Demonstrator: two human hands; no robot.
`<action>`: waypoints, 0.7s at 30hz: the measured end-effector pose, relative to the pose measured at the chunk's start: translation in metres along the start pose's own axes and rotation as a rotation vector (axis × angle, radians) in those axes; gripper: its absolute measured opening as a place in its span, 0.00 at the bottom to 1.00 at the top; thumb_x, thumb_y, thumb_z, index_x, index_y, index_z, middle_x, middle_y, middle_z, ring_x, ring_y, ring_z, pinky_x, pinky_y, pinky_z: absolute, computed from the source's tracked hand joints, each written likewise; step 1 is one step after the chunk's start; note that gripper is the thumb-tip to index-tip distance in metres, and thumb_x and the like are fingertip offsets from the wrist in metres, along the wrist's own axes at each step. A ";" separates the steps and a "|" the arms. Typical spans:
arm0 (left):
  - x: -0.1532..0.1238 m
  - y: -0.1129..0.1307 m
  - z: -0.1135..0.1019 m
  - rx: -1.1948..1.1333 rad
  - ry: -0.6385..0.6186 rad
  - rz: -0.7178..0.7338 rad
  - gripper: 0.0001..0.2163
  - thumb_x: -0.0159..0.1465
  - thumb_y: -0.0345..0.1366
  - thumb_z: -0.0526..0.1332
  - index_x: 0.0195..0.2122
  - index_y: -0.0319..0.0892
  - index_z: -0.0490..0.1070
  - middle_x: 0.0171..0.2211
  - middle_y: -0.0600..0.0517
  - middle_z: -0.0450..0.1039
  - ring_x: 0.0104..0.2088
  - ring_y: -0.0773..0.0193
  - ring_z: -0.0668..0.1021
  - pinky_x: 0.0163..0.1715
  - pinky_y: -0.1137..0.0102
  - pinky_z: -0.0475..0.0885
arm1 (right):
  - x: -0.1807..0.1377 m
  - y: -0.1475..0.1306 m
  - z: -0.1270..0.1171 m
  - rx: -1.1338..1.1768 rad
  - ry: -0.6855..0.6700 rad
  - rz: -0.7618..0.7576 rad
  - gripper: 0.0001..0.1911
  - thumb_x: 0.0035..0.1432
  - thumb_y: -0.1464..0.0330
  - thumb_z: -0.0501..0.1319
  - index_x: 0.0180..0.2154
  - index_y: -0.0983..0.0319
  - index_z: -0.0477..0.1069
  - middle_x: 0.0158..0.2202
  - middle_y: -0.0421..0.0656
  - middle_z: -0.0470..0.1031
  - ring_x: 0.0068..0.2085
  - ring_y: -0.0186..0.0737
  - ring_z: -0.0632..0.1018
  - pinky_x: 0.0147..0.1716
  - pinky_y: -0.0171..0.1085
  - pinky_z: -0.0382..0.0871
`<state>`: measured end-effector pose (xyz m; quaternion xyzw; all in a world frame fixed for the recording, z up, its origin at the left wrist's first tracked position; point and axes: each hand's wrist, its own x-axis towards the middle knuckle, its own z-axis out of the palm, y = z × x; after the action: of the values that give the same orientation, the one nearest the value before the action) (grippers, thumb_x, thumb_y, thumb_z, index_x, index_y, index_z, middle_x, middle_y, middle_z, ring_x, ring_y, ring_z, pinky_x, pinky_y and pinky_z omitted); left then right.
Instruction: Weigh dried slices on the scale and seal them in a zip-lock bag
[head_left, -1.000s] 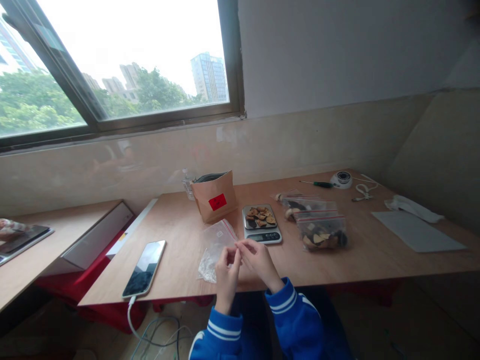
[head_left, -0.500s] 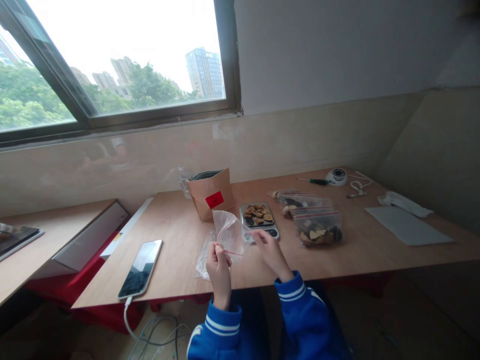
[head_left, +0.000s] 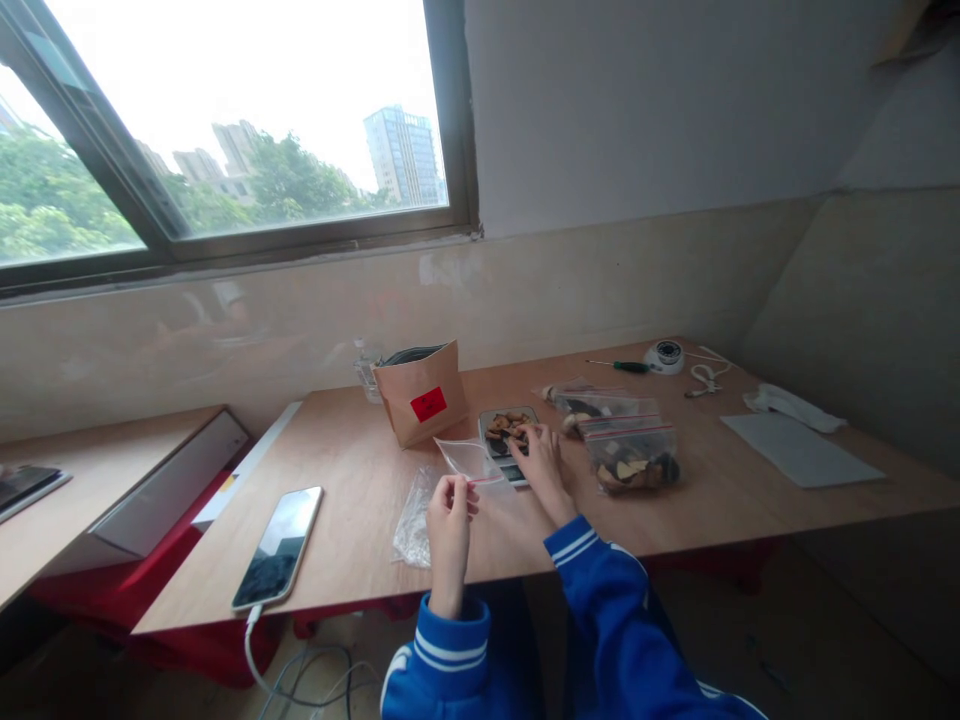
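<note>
My left hand (head_left: 448, 508) pinches the red-striped rim of a small clear zip bag (head_left: 466, 460), holding it up just above the wooden table (head_left: 720, 500). My right hand (head_left: 536, 455) reaches over a small digital scale (head_left: 510, 432) whose tray carries several dried brown slices. Its fingers are curled over the slices and appear to pinch some; I cannot make out what they hold. Both sleeves are blue with white stripes.
A brown paper bag (head_left: 421, 396) with a red label stands behind the scale. Filled zip bags (head_left: 631, 455) lie to the right, spare empty bags (head_left: 412, 520) near my left hand. A charging phone (head_left: 279, 545) lies left. A screwdriver (head_left: 621, 366), cables and a white sheet (head_left: 801, 448) sit far right.
My left hand lifted the empty zip bag off the table and kept it. My right hand let go of the bag and moved forward onto the scale's tray.
</note>
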<state>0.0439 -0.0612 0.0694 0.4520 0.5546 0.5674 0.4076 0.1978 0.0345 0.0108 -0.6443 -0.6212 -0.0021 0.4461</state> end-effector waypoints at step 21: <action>-0.009 -0.004 -0.002 0.052 -0.052 -0.032 0.18 0.56 0.52 0.56 0.24 0.40 0.67 0.23 0.50 0.71 0.22 0.66 0.72 0.22 0.72 0.67 | -0.002 0.020 0.001 0.112 -0.005 -0.154 0.15 0.58 0.71 0.48 0.40 0.65 0.71 0.40 0.52 0.74 0.43 0.47 0.73 0.46 0.48 0.67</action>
<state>0.0447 -0.0704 0.0653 0.4685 0.5654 0.5342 0.4189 0.2132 0.0371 -0.0024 -0.5685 -0.6693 0.0001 0.4785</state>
